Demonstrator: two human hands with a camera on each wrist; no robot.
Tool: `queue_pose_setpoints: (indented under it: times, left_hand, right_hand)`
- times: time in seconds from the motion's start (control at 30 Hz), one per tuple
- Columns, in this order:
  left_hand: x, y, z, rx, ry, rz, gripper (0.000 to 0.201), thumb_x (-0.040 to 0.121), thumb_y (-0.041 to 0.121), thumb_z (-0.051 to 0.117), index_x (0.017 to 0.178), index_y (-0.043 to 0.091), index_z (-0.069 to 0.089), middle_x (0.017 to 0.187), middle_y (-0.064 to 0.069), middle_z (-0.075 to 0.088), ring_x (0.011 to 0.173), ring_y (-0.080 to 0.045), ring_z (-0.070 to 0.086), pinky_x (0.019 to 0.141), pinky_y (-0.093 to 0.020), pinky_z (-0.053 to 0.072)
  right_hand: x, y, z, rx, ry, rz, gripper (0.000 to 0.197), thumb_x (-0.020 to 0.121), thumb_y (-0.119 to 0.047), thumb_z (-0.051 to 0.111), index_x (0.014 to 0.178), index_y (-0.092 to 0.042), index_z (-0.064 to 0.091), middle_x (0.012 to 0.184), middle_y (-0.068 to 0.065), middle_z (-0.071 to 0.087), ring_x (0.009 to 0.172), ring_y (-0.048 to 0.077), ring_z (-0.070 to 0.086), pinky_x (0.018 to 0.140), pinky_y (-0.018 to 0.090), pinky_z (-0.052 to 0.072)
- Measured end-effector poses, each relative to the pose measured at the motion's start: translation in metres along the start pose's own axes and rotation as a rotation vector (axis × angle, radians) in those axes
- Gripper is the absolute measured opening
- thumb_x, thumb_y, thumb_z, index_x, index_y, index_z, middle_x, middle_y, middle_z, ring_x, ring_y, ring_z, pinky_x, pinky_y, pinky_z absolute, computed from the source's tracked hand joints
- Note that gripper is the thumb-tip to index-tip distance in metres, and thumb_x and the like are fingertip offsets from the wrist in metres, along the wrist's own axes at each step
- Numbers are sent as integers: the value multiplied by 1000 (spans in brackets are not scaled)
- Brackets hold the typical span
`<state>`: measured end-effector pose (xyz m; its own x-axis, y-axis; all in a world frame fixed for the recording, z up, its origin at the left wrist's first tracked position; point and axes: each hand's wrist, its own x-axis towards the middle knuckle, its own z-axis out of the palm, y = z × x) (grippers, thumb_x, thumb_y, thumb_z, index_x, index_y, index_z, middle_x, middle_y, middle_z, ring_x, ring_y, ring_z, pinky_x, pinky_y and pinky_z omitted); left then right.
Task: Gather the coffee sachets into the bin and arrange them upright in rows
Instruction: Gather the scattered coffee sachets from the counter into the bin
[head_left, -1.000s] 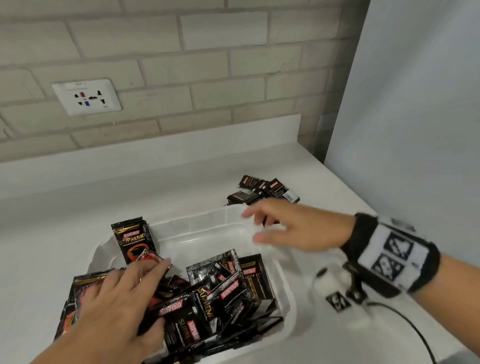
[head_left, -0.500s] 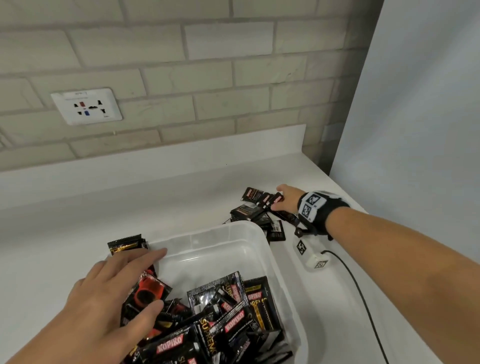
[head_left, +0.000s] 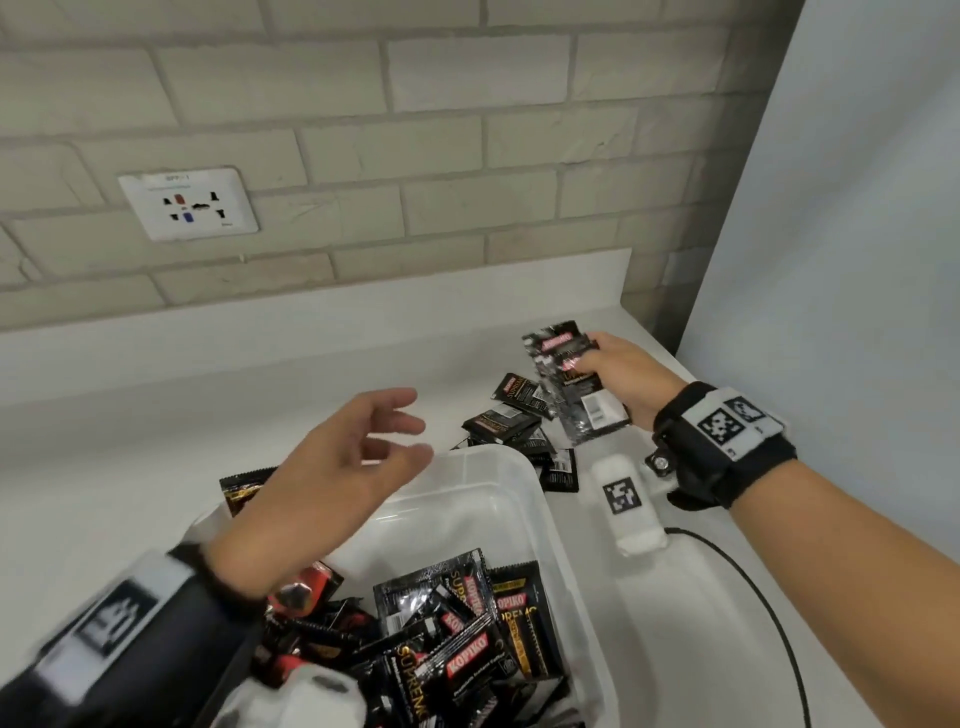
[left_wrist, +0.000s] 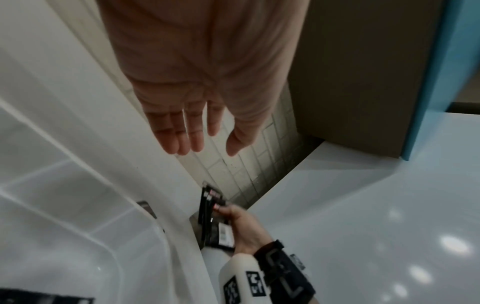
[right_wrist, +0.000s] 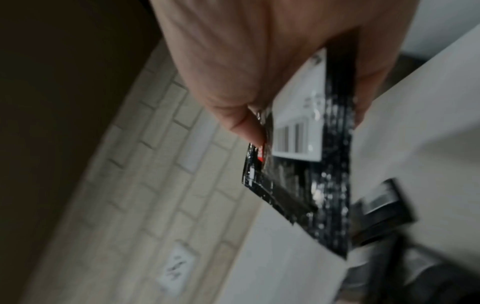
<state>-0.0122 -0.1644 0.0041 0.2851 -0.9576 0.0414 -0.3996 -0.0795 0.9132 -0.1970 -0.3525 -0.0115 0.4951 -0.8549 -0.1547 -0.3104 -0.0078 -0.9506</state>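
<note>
Now | right hand (head_left: 621, 376) pinches sachets (head_left: 569, 382) | left hand (head_left: 343, 467) loose, empty | right wrist view alone shows barcode (right_wrist: 298, 125)

The right hand (head_left: 621, 376), which half a second ago reached down into the loose pile, has lifted a few sachets (head_left: 569, 382) clear of the counter (head_left: 156, 441). The left hand (head_left: 337, 467) has risen off the sachets in the bin (head_left: 550, 519) and now hovers above it, fingers (head_left: 395, 423) spread.
</note>
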Motion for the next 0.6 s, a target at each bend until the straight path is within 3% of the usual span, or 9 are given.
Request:
queue_pose_setpoints:
  times: [0.07, 0.13, 0.2, 0.27, 0.37, 0.47, 0.53, 0.6]
  left_hand:
    - [12, 8, 11, -106, -36, -50, 45, 79, 33, 70, 118, 32, 47, 111, 8, 61, 94, -12, 63, 92, -33, 49]
    - [20, 15, 20, -223, -80, -103, 62, 68, 39, 73, 121, 24, 46, 110, 1, 61, 93, -14, 64, 88, -33, 52]
    - [24, 20, 28, -321, -84, -103, 54, 68, 29, 66, 118, 13, 53, 105, -4, 66, 92, -17, 67, 79, -31, 56]
    - [26, 19, 28, -384, -37, -82, 32, 79, 12, 61, 111, 13, 59, 101, -7, 70, 88, -19, 69, 73, -32, 59]
    - [21, 8, 14, -388, -1, -77, 27, 83, 5, 57, 109, 12, 61, 101, -8, 71, 83, -17, 70, 67, -28, 59]
    - [11, -5, -10, -433, 39, -80, 32, 76, 10, 61, 109, 10, 62, 99, -8, 72, 80, -15, 71, 61, -23, 57]
    - [2, -15, -25, -420, 51, -68, 49, 62, 27, 77, 107, 12, 64, 101, -8, 72, 82, -17, 71, 61, -24, 57]
    - [-7, -26, -38, -388, 70, -77, 63, 49, 39, 85, 105, 15, 65, 100, -7, 73, 85, -21, 71, 63, -27, 59]
  right_hand:
    - [-15, -19, 14, 206, -87, -61, 21, 93, -3, 45, 112, -9, 51, 96, 11, 63, 83, 23, 61, 78, 36, 49]
    - [-29, -34, 33, 253, -181, -159, 31, 92, -2, 47, 122, -9, 45, 97, 7, 61, 84, 20, 60, 76, 31, 50]
    - [-40, -44, 52, 279, -281, -251, 29, 91, 0, 46, 119, -10, 45, 96, 5, 60, 83, 15, 59, 76, 26, 51]
    - [-41, -44, 63, 314, -340, -285, 27, 92, 1, 44, 117, -10, 44, 94, 3, 58, 81, 12, 58, 74, 22, 51]
    - [-27, -40, 53, 209, -254, -300, 24, 94, -9, 45, 117, -15, 47, 91, -2, 53, 80, 10, 54, 71, 23, 48]
    - [3, -23, 28, -355, -73, -362, 38, 91, -6, 52, 127, -16, 45, 98, -3, 48, 93, 10, 52, 80, 23, 41]
    - [21, -2, 18, -913, -221, -281, 60, 85, -5, 60, 138, -17, 36, 121, 5, 45, 116, 19, 44, 93, 24, 35]
    - [31, 19, 18, -1254, -448, -182, 86, 75, -8, 71, 145, -21, 23, 140, 9, 32, 129, 26, 30, 106, 34, 29]
